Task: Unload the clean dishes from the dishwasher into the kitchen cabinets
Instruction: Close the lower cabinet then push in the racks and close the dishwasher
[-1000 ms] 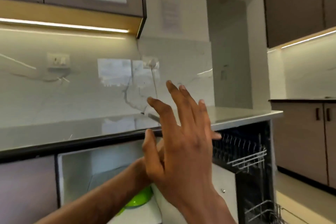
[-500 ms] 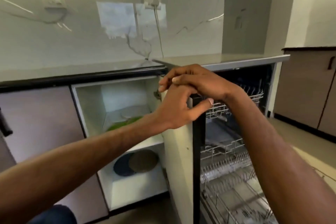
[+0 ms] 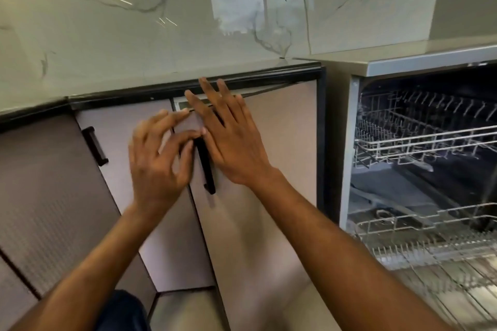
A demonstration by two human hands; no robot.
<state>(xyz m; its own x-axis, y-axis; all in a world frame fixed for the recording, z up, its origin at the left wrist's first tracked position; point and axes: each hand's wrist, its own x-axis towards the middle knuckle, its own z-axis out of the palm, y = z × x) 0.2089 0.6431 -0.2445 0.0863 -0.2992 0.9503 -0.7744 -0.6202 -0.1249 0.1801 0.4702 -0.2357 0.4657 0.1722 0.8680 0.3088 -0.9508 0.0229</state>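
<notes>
My right hand [image 3: 231, 140] lies flat, fingers straight and spread, against the upper part of the matte taupe cabinet door [image 3: 274, 169], just right of its black bar handle [image 3: 205, 166]. My left hand [image 3: 158, 161] is loosely spread too, fingertips hovering at the handle's top end beside the seam with the neighbouring taupe door [image 3: 139, 196]; whether they touch I cannot tell. Neither hand holds anything. The handle's long axis runs up and down the door, between my two hands, and the door's top edge sits just under the dark lip of the pale marble-look counter [image 3: 161, 67], with a thin gap open at the top.

Half a second ago this door stood open, both hands gripping its top edge, with a green plate and dark round plates visible on the white shelves inside. Now the door is swung almost shut and the dishes are hidden behind it.

The open stainless dishwasher [image 3: 357, 142] stands to my right, nearer my right hand. Its upper wire rack [image 3: 419, 140] and pulled-out lower wire rack [image 3: 430, 250] show no dishes that I can make out, so the unloading looks near its end. A final flat push should seat the door.
</notes>
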